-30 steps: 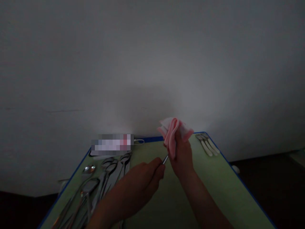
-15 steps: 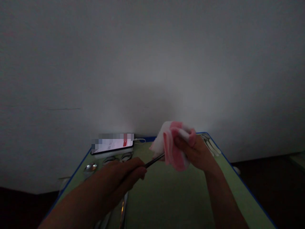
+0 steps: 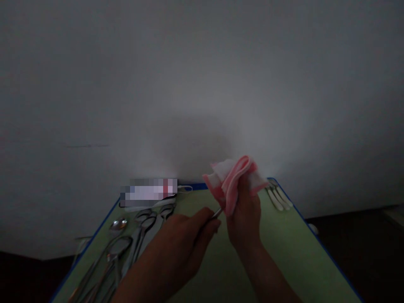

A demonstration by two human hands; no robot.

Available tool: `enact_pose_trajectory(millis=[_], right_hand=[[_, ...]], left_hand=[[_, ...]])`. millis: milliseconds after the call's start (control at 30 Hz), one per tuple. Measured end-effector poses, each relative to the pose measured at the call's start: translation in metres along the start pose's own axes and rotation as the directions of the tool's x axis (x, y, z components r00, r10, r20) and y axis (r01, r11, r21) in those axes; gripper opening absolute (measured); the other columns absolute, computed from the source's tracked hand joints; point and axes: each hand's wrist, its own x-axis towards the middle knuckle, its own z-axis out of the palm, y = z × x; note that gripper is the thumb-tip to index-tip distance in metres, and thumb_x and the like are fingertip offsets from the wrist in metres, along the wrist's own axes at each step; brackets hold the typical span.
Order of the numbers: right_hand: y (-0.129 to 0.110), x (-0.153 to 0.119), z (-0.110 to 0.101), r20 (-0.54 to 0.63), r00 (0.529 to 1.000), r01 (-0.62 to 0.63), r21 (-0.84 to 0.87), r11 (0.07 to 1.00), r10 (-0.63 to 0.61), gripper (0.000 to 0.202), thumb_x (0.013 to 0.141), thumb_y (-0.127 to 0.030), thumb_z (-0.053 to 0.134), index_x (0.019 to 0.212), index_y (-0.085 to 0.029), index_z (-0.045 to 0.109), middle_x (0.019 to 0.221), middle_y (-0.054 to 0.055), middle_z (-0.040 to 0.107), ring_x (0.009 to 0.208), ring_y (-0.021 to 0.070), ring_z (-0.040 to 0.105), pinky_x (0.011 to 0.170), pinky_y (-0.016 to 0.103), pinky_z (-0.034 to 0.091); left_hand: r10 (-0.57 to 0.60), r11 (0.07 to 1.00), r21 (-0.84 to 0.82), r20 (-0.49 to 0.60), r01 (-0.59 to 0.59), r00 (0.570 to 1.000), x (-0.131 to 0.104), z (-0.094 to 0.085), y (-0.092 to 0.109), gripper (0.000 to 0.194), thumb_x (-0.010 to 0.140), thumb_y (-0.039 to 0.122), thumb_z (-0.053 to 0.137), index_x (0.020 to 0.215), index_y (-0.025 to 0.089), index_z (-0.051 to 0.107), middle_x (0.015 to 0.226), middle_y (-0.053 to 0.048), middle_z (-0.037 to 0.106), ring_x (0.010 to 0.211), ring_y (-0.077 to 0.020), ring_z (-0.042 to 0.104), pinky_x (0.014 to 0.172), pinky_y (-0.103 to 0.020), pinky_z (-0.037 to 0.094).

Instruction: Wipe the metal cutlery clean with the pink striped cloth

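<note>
My left hand (image 3: 189, 240) is closed around the handle of a piece of metal cutlery (image 3: 216, 213). Its far end disappears into a pink and white cloth (image 3: 232, 185), so I cannot see whether it is a spoon or a fork. The cloth is bunched up in my right hand (image 3: 244, 219), whose fingers are wrapped in its folds around the cutlery. Both hands are close together above the middle of the green tabletop (image 3: 221, 273). Several metal spoons (image 3: 147, 221) lie on the left, partly behind my left forearm.
A phone (image 3: 148, 195) with a white cable (image 3: 186, 188) rests at the back left, against the wall (image 3: 202, 84). Several forks with pale handles (image 3: 279, 197) lie at the back right corner. Blue edging (image 3: 328, 256) borders the table.
My left hand has moved right, closer to the cloth, and less of the handle shows. My right hand has turned more upright and shifted slightly left, refolding the cloth. More spoons are uncovered.
</note>
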Motion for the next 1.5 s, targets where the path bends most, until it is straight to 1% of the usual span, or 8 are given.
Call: enact_pose_trajectory(millis=[533, 700, 800, 967, 1100, 1233, 1367, 1500], right_hand=[[0.023, 0.017, 0.007, -0.007, 0.974, -0.203, 0.43, 0.88, 0.228, 0.041, 0.079, -0.055, 0.042, 0.086, -0.02, 0.061, 0.083, 0.004, 0.065, 0.075, 0.0146, 0.06, 0.062, 0.025, 0.046], [0.016, 0.03, -0.016, -0.155, 0.988, 0.029, 0.029, 0.999, -0.024, 0.037, 0.078, -0.048, 0.048, 0.083, -0.015, 0.063, 0.074, 0.005, 0.064, 0.069, 0.0154, 0.058, 0.056, 0.024, 0.044], [0.005, 0.035, -0.034, 0.05, 0.983, 0.184, -0.186, 0.965, -0.177, 0.029, 0.076, -0.041, 0.055, 0.083, -0.014, 0.064, 0.077, 0.004, 0.065, 0.069, 0.015, 0.057, 0.06, 0.024, 0.044], [-0.017, 0.04, -0.061, 0.602, 0.797, 0.264, -0.416, 0.87, 0.046, 0.021, 0.077, -0.034, 0.055, 0.08, -0.018, 0.067, 0.076, 0.0, 0.065, 0.066, 0.0126, 0.056, 0.06, 0.023, 0.044], [-0.029, 0.038, -0.07, 0.735, 0.622, 0.289, -0.536, 0.793, 0.269, 0.022, 0.077, -0.035, 0.055, 0.078, -0.017, 0.068, 0.067, -0.001, 0.063, 0.055, 0.0092, 0.05, 0.051, 0.02, 0.038], [-0.025, 0.034, -0.062, 0.605, 0.787, 0.238, -0.474, 0.848, 0.117, 0.024, 0.075, -0.037, 0.057, 0.071, -0.016, 0.067, 0.062, -0.002, 0.061, 0.053, 0.009, 0.049, 0.049, 0.019, 0.037], [-0.008, 0.031, -0.042, 0.185, 0.982, 0.095, -0.282, 0.955, -0.043, 0.03, 0.072, -0.044, 0.058, 0.077, -0.016, 0.066, 0.064, 0.0, 0.061, 0.055, 0.0105, 0.051, 0.047, 0.02, 0.036], [0.01, 0.027, -0.02, -0.125, 0.991, 0.042, -0.074, 0.996, -0.051, 0.043, 0.077, -0.052, 0.046, 0.08, -0.014, 0.064, 0.058, 0.001, 0.059, 0.048, 0.0101, 0.047, 0.043, 0.022, 0.034]], left_hand=[[-0.067, 0.998, 0.017, -0.039, 0.068, 0.997, 0.011, 0.005, -0.002, 0.029, 0.091, 0.036, 0.027, 0.085, 0.021, 0.05, 0.07, -0.001, 0.059, 0.063, -0.0171, 0.053, 0.057, -0.028, 0.032], [-0.049, 0.997, -0.064, 0.012, 0.05, 0.999, 0.005, 0.0, -0.008, 0.032, 0.092, 0.039, 0.026, 0.084, 0.021, 0.051, 0.068, 0.001, 0.057, 0.063, -0.0148, 0.051, 0.056, -0.026, 0.033], [-0.023, 0.989, -0.148, 0.042, 0.029, 0.999, -0.002, -0.011, -0.016, 0.031, 0.09, 0.04, 0.031, 0.081, 0.021, 0.054, 0.066, 0.002, 0.055, 0.065, -0.0138, 0.051, 0.059, -0.024, 0.036], [-0.019, 0.987, -0.155, 0.128, 0.039, 0.992, -0.01, -0.024, -0.025, 0.031, 0.089, 0.04, 0.035, 0.08, 0.022, 0.059, 0.073, 0.002, 0.058, 0.069, -0.0136, 0.052, 0.062, -0.024, 0.038], [0.01, 0.987, -0.159, 0.175, 0.018, 0.984, -0.009, -0.031, -0.026, 0.03, 0.086, 0.04, 0.04, 0.074, 0.023, 0.063, 0.07, 0.001, 0.058, 0.071, -0.0143, 0.052, 0.063, -0.024, 0.039], [0.019, 0.962, -0.275, 0.082, 0.004, 0.996, -0.002, -0.034, -0.024, 0.03, 0.082, 0.039, 0.042, 0.068, 0.021, 0.061, 0.058, 0.002, 0.053, 0.056, -0.0119, 0.047, 0.052, -0.021, 0.037], [0.007, 0.913, -0.409, -0.015, -0.012, 1.0, 0.006, -0.021, -0.019, 0.031, 0.083, 0.038, 0.04, 0.065, 0.018, 0.056, 0.052, 0.004, 0.043, 0.049, -0.0098, 0.04, 0.045, -0.019, 0.032], [0.012, 0.89, -0.455, -0.043, -0.03, 0.999, 0.012, -0.003, -0.013, 0.03, 0.087, 0.034, 0.038, 0.067, 0.017, 0.052, 0.051, 0.006, 0.037, 0.047, -0.008, 0.037, 0.043, -0.018, 0.027]])
